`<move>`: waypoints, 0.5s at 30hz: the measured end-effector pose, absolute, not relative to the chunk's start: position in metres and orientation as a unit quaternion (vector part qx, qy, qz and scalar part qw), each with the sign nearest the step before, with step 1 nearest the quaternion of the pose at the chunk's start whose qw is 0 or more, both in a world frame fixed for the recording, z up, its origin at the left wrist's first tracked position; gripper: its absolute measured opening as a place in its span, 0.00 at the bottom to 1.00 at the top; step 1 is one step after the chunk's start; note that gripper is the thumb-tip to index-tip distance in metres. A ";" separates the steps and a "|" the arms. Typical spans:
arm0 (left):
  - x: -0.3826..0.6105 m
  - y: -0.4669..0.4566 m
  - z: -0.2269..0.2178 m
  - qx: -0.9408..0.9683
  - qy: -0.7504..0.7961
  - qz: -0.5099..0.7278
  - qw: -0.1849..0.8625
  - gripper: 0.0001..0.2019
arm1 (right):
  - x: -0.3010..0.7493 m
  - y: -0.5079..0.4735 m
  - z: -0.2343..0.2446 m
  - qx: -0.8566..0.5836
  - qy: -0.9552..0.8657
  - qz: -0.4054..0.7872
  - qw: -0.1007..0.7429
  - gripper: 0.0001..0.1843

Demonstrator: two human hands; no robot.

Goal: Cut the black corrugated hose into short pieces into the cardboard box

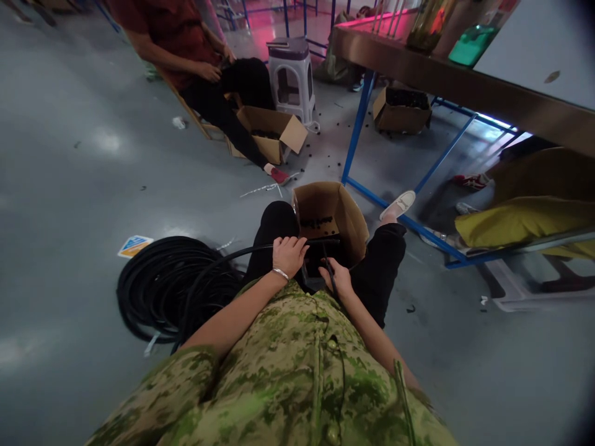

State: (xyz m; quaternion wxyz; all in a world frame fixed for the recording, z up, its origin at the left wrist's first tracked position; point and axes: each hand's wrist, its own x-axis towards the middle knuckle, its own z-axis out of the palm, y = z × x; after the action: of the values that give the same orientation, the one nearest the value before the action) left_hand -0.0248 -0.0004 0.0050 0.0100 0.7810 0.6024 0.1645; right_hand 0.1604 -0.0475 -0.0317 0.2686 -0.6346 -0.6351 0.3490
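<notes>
I sit with an open cardboard box (346, 214) between my knees. My left hand (289, 254) is closed around a black hose (232, 255) that runs from a big coil (162, 288) on the floor to my left. Close to my lap, my right hand (338, 280) is closed on a thin black tool or hose end (328, 266); I cannot make out which. A dark device (312, 267) sits between my hands, partly hidden. Small black pieces lie inside the box.
Another person (195, 56) in a red top sits at the back left by an open cardboard box (269, 133). A grey plastic stool (292, 77) stands behind. A blue-framed table (446, 80) rises on the right, with a box (402, 110) under it. A yellow cushion (525, 220) lies far right.
</notes>
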 end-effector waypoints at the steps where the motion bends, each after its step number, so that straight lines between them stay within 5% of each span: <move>1: -0.025 -0.001 0.005 0.781 0.602 0.165 0.011 0.17 | 0.160 -0.047 -0.032 -0.634 -0.634 0.349 0.271 0.16; 15: -0.024 -0.003 0.008 0.794 0.589 0.154 0.011 0.17 | 0.163 -0.045 -0.049 -0.626 -0.612 0.380 0.300 0.19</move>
State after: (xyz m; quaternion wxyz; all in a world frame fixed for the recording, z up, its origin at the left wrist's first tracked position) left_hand -0.0238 -0.0029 0.0081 0.0108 0.7936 0.5887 0.1535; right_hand 0.1629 -0.0447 -0.0490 0.2999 -0.6255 -0.6117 0.3802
